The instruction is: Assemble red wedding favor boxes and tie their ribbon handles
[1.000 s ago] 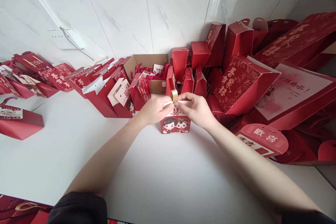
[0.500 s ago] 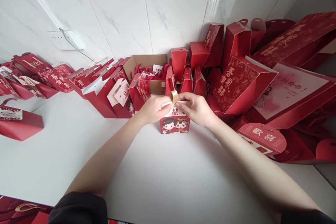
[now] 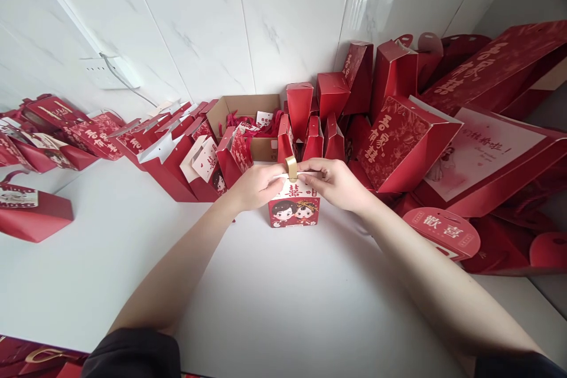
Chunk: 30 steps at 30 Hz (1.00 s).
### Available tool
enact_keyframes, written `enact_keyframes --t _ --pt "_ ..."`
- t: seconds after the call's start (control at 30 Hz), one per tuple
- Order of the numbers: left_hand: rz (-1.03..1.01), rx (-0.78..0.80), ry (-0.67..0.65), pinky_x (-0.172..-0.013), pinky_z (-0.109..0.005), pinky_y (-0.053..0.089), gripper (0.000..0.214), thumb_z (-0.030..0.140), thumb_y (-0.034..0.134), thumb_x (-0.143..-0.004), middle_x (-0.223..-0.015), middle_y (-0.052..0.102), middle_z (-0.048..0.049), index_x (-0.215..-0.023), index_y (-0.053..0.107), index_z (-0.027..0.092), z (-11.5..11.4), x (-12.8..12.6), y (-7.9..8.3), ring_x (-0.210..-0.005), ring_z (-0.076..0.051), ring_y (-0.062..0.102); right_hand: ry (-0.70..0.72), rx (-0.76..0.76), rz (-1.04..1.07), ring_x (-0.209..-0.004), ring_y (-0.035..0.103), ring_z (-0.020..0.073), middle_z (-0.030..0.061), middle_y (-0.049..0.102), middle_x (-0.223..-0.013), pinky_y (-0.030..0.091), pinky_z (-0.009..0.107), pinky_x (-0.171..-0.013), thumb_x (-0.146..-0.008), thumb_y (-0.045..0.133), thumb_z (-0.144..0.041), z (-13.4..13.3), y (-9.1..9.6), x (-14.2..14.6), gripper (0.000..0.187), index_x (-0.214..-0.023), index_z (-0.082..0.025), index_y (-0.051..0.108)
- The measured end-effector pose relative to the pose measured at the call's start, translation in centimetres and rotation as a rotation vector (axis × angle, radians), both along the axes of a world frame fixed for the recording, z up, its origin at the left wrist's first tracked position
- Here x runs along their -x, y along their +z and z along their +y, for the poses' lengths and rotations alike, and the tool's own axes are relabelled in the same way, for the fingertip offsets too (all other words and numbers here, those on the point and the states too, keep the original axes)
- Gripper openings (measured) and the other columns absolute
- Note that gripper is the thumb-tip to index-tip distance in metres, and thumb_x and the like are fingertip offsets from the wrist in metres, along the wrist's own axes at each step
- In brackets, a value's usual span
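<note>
A small red and white gift box (image 3: 293, 212) with two cartoon faces on its front stands upright on the white table (image 3: 274, 289). A loop of gold ribbon (image 3: 291, 168) rises from the middle of its top edge. On the left of the loop, my left hand (image 3: 261, 185) pinches the box's white top edge between thumb and fingers. My right hand (image 3: 330, 182) grips the same edge on the right side, its thumb close to the ribbon. The back of the box is hidden from view.
Behind the box, a brown cardboard carton (image 3: 266, 147) holds red ribbons and tags. Red paper bags (image 3: 170, 168) stand in a row to its left. Large red boxes (image 3: 394, 144) are piled on the right. A single red box (image 3: 38, 215) lies at the far left.
The gold ribbon loop has turned a little and now shows its flat side more. Both hands keep their hold on the box's top edge. The view has shifted slightly.
</note>
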State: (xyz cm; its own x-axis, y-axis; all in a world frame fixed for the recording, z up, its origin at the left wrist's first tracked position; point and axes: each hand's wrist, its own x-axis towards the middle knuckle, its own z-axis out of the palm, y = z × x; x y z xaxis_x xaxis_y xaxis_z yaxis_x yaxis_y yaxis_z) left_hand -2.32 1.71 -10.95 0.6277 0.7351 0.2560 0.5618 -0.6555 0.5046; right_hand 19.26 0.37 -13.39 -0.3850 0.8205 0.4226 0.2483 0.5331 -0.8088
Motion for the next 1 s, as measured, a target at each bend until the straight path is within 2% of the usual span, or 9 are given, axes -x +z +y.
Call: enact_keyframes --t 0.13,0.23,0.37,0.43,0.57,0.7,0.83,1.0 --pt "-0.072 -0.01 0.04 -0.063 -0.024 0.042 0.025 0.032 0.056 -0.088 -0.078 0.066 -0.0011 -0.103 0.07 0.018 -0.3 -0.5 -0.3 -0.069 -0.015 0.06 0.002 0.02 0.009 -0.09 0.068 0.0202 0.004 0.073 -0.104 0.053 0.033 -0.08 -0.092 0.053 -0.026 -0.2 0.2 0.0 0.025 -0.109 -0.021 0.071" --pt "-0.129 -0.014 0.116 -0.073 -0.027 0.048 0.029 0.037 0.062 -0.086 -0.089 0.073 -0.0041 -0.106 0.071 0.019 -0.4 -0.9 -0.6 -0.082 -0.019 0.067 0.012 0.003 0.006 -0.094 0.069 0.0201 0.0035 0.072 -0.105 0.055 0.032 -0.083 -0.093 0.052 -0.026 -0.4 0.3 0.0 0.025 -0.112 -0.022 0.068" --pt "-0.128 0.019 0.158 -0.067 -0.027 0.048 0.028 0.033 0.061 -0.086 -0.085 0.073 -0.0033 -0.108 0.071 0.019 -0.4 -1.2 -0.6 -0.075 -0.018 0.065 0.002 -0.128 -0.064 -0.095 0.068 0.0195 0.0033 0.07 -0.105 0.056 0.032 -0.083 -0.09 0.056 -0.021 -0.6 0.5 -0.1 0.041 -0.13 -0.024 0.049" --pt "-0.13 0.03 0.161 -0.066 -0.027 0.048 0.027 0.032 0.061 -0.086 -0.085 0.072 -0.0027 -0.108 0.07 0.018 -0.4 -1.3 -0.5 -0.074 -0.018 0.065 -0.028 -0.217 -0.145 -0.095 0.067 0.02 0.0044 0.067 -0.11 0.055 0.033 -0.081 -0.09 0.055 -0.018 -0.6 0.4 -0.2 0.042 -0.13 -0.026 0.045" --pt "-0.168 0.027 0.156 -0.075 -0.029 0.049 0.02 0.031 0.061 -0.086 -0.087 0.072 -0.0037 -0.096 0.071 0.016 -0.4 -1.4 -0.5 -0.083 -0.02 0.066 -0.161 -0.401 -0.311 -0.092 0.066 0.0211 0.0069 0.063 -0.115 0.054 0.034 -0.075 -0.094 0.052 -0.022 -0.4 0.0 -0.2 0.023 -0.116 -0.025 0.047" --pt "-0.206 0.045 0.152 -0.07 -0.028 0.049 0.018 0.03 0.062 -0.084 -0.076 0.069 -0.0018 -0.076 0.068 0.015 -0.4 -1.4 -0.5 -0.079 -0.02 0.065 -0.195 -0.624 -0.416 -0.088 0.065 0.0208 0.0071 0.066 -0.104 0.051 0.034 -0.074 -0.098 0.048 -0.025 -0.1 -0.3 -0.2 0.008 -0.105 -0.023 0.052" --pt "-0.19 0.073 0.167 -0.064 -0.026 0.045 0.023 0.031 0.062 -0.082 -0.067 0.063 0.0001 -0.067 0.063 0.014 -0.4 -1.4 -0.3 -0.072 -0.018 0.061 -0.153 -0.695 -0.432 -0.094 0.065 0.021 0.0077 0.069 -0.105 0.051 0.036 -0.085 -0.1 0.046 -0.022 0.0 -0.4 -0.3 0.014 -0.109 -0.021 0.057" --pt "-0.16 0.079 0.167 -0.061 -0.024 0.041 0.025 0.034 0.061 -0.082 -0.066 0.059 0.001 -0.069 0.063 0.013 -0.4 -1.4 -0.3 -0.069 -0.015 0.056 -0.129 -0.731 -0.391 -0.093 0.066 0.0214 0.0088 0.069 -0.103 0.054 0.037 -0.082 -0.099 0.048 -0.02 0.1 -0.5 -0.4 0.016 -0.109 -0.019 0.06"
